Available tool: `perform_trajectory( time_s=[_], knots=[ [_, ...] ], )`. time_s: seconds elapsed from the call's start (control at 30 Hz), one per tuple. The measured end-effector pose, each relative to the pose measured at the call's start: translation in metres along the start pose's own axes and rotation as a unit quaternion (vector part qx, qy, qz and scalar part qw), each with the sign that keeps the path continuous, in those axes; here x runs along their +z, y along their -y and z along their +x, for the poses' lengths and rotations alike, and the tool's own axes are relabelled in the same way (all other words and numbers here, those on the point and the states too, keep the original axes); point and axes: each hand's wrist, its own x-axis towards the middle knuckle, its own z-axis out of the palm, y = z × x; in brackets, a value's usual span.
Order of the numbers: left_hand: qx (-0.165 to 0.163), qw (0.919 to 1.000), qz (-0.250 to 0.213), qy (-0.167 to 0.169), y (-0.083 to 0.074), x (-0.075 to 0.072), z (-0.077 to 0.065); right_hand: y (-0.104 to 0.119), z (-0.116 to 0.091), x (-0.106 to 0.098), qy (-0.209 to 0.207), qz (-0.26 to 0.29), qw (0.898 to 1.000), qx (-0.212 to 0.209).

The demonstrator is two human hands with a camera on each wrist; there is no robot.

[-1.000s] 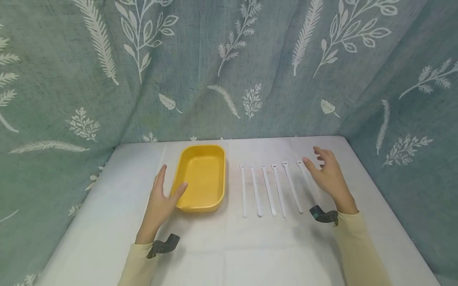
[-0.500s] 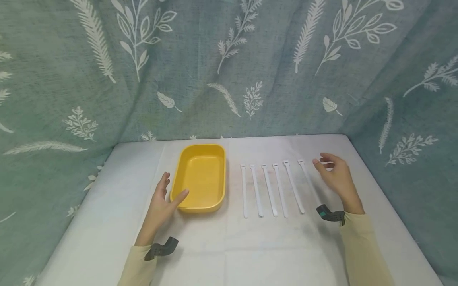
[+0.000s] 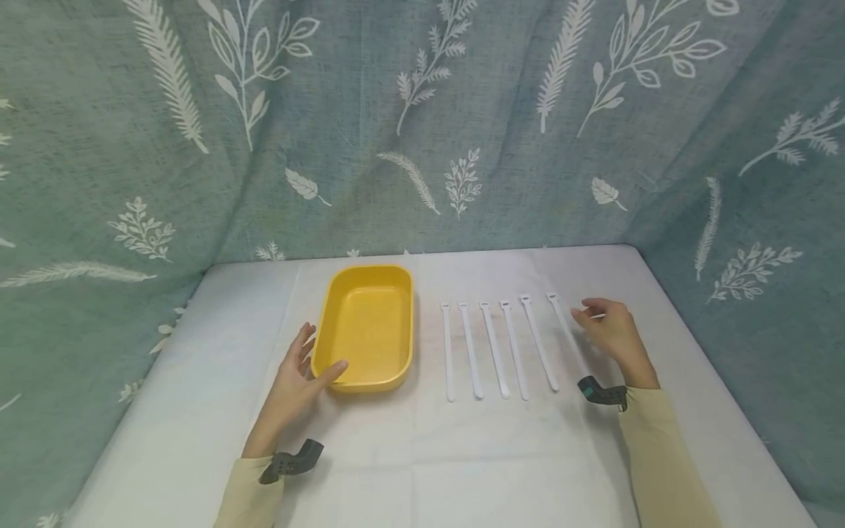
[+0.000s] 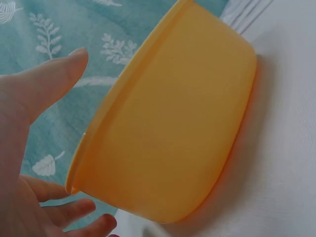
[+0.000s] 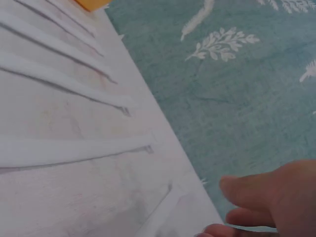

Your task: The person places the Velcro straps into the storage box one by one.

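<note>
Starting on the left of the head view, a pale sleeve (image 3: 251, 499) slants up from the bottom edge, a dark wrist mount (image 3: 292, 462) strapped at its cuff. Above it, left of centre, here's the left hand (image 3: 288, 385), angled up and to the right, palm turned toward the yellow tray (image 3: 370, 386). Its fingers are apart, loosely bent along the tray's left side, while the thumb reaches across the lower-left corner. Over to the left wrist view: the thumb stands clear of the rim at upper left, and the fingers fan out at lower left by the tray's end; whether a fingertip touches the rim, I cannot tell.

The tray sits flat, left of centre, on the white tablecloth (image 3: 462, 469). Next along, right of centre, come six white strips (image 3: 495, 350) in a row, slotted heads toward the top of the frame.

And on the right, the other sleeve (image 3: 663, 455) leans up and left from the lower-right edge to the right hand (image 3: 614, 337), just beside the outermost strip (image 3: 569, 331). Fingers curve loosely, pointing left, thumb below them. The right wrist view has them at lower right, thumb and fingers slightly apart, nothing between them.
</note>
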Motion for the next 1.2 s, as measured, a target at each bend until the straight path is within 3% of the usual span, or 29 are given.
perform_trajectory(
  time_s=[0.27,0.7,1.2],
  knots=[
    [-0.020,0.9994,-0.004,0.030,0.003,0.001,0.001,-0.004,0.000,0.005,0.037,-0.019,0.998,0.039],
    [-0.035,0.9982,0.038,0.031,0.008,0.003,0.000,-0.006,-0.003,0.010,0.073,-0.053,0.994,0.062],
    [0.006,0.9987,0.023,0.045,0.009,0.005,0.000,-0.009,-0.002,0.016,0.064,-0.063,0.995,0.047]
  ],
)
